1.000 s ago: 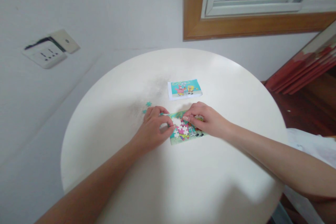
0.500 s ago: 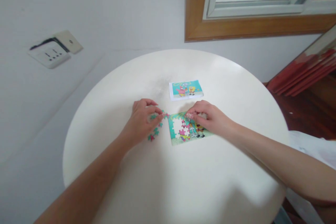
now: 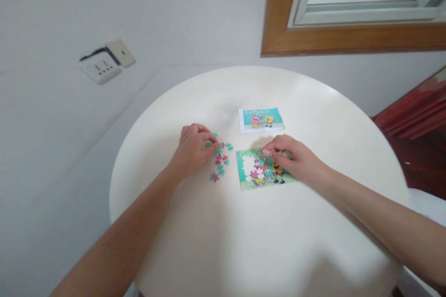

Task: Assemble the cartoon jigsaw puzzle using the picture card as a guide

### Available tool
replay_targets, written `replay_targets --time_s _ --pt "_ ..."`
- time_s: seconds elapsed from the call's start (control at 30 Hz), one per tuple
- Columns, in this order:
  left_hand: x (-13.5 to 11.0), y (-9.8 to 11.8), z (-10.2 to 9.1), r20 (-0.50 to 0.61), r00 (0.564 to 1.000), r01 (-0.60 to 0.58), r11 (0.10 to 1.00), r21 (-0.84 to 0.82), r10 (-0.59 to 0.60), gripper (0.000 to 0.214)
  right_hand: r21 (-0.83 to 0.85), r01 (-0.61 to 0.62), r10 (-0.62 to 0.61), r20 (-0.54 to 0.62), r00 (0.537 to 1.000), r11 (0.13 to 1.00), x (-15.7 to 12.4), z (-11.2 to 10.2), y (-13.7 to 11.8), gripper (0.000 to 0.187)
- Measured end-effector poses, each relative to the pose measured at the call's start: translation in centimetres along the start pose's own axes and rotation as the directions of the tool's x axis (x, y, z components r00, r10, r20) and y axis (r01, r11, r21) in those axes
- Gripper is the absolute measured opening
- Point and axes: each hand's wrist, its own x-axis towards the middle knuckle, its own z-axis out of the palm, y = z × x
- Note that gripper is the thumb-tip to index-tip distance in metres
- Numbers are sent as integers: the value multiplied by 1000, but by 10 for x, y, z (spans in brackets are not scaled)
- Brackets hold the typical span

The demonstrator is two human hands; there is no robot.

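Observation:
A cartoon jigsaw puzzle [image 3: 245, 182] lies flat on the white round table, with a white gap in its left half where the backing shows. My right hand [image 3: 291, 154] rests over its upper right part, thumb and fingertips pinched together at the top edge; whatever is between them is hidden. Left of the puzzle are several loose green and pink puzzle pieces [image 3: 220, 170]. My left hand [image 3: 195, 151] is at the upper end of this pile, thumb and index closed at a small piece. Its other fingers cover some pieces.
Behind the puzzle lies a picture card [image 3: 262, 120] with a matching cartoon scene and a white border. The round table [image 3: 258, 236] stands close to a wall with a socket [image 3: 101, 67] and a wood-framed window [image 3: 282, 39]. Red fabric [image 3: 418, 111] hangs at the right.
The view has swung left, so everything sits further right in it. My left hand has drawn back a little from the puzzle, uncovering more loose pieces. My right hand stays at the puzzle's top edge.

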Motion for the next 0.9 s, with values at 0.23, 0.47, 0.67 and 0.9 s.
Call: replay_targets --time_s 0.23,0.47,0.67,0.9 --pt "-2 10 -17 79 991 -108 994 25 105 14 1 -14 14 20 1000 1000 0 2 2 21" --pt "-13 7 -48 261 945 -208 978 13 198 20 -22 -1 2 24 1000 1000 -1 1 2 20" --pt "-8 11 -63 205 954 -248 960 128 219 18 -76 122 -118 45 992 990 7 4 0 21" --pt "-16 26 -47 85 947 -322 922 214 311 26 -204 256 -207 235 950 945 41 30 -29 24"
